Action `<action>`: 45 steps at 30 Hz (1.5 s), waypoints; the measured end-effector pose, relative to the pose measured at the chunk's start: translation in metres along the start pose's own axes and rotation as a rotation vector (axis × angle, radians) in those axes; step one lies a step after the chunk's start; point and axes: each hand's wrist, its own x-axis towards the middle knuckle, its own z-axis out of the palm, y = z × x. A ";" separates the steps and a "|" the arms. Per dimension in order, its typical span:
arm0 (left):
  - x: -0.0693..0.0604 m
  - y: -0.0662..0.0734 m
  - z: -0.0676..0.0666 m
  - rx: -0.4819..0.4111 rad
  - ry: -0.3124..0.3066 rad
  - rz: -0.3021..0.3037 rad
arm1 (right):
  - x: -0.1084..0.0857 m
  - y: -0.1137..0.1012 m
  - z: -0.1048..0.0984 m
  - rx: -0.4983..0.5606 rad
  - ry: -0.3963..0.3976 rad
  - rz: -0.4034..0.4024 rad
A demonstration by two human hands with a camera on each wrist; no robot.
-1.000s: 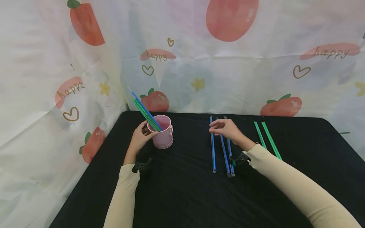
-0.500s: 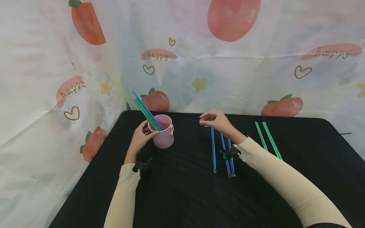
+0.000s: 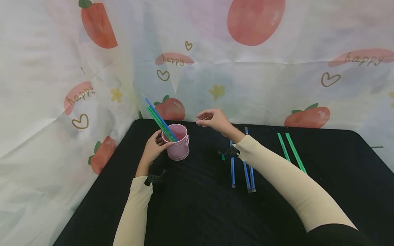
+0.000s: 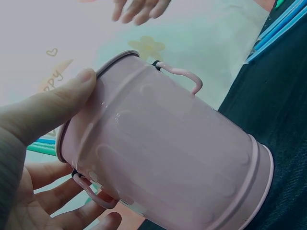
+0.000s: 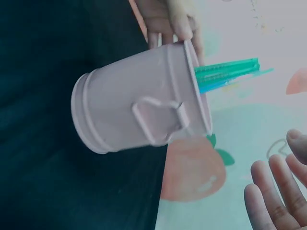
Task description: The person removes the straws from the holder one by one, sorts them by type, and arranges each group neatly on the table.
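Observation:
A pink bucket (image 3: 179, 152) with small side handles stands on the black table. My left hand (image 3: 153, 147) grips it at the rim, thumb on the near side and fingers round the left. Leaning out of the bucket's top left are green sticks (image 3: 158, 120) and a blue stick (image 3: 153, 106), all long and thin. My right hand (image 3: 215, 120) hovers to the right of the bucket, over the table's back edge, fingers loosely bent. In the right wrist view the right hand's fingers (image 5: 274, 184) are spread and nothing shows in them.
Several blue sticks (image 3: 233, 174) with clear ends lie right of centre, partly hidden by the right forearm. Further right lie two green sticks (image 3: 296, 153). A printed cloth (image 3: 246, 89) hangs behind the table and along its left side.
My right hand has moved left and slightly up, from above the blue sticks towards the bucket. The left hand, the bucket and the sticks stay in place; the head view shifts slightly.

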 end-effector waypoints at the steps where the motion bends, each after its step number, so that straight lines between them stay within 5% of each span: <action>1: 0.000 0.000 0.000 -0.002 -0.001 0.000 | 0.003 -0.002 0.003 -0.001 -0.003 -0.001; 22: 0.000 0.000 0.001 -0.012 -0.023 -0.015 | 0.039 -0.015 0.076 -0.012 -0.128 -0.053; 40: 0.001 0.000 0.000 0.002 -0.027 -0.043 | 0.044 -0.010 0.097 -0.122 -0.144 -0.036; 45: -0.002 0.009 -0.001 -0.019 -0.048 -0.069 | 0.044 -0.013 0.099 -0.154 -0.152 -0.034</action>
